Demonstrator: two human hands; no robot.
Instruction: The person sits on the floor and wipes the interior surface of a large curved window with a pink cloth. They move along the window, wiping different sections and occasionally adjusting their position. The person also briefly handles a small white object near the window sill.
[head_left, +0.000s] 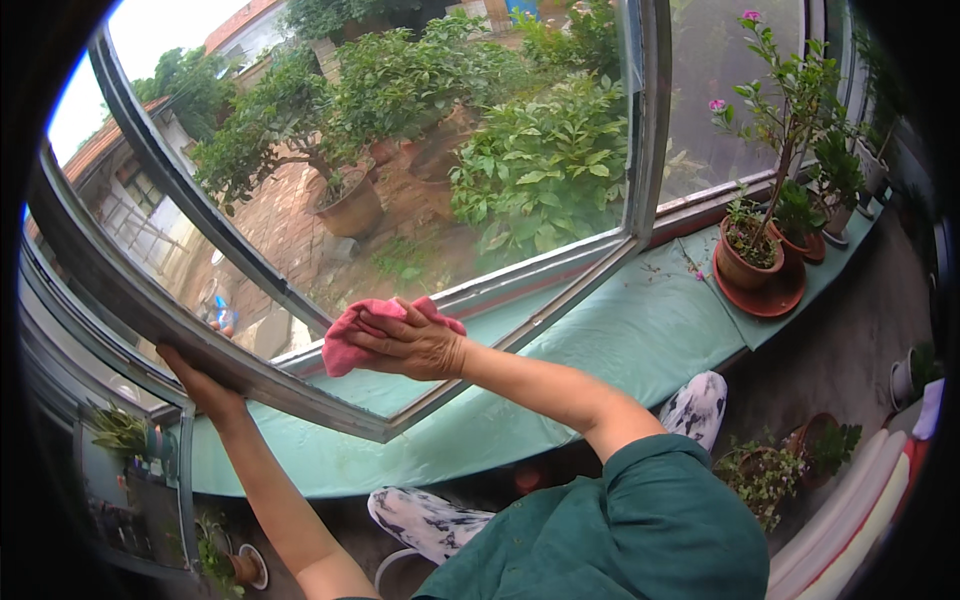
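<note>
A pink cloth is bunched under my right hand, which presses it flat with fingers spread over it. Cloth and hand lie over the glass pane of an inward-swung window sash, near its lower corner. My left hand grips the sash's metal side rail at the left; its fingertips are partly hidden behind the rail. Below the sash runs a windowsill covered in pale green plastic sheeting.
A potted flowering plant stands in a red saucer on the sill's right end, with further pots behind it. More potted plants sit low at the right. Another pot is at lower left. Outside is a brick-paved yard with large shrubs.
</note>
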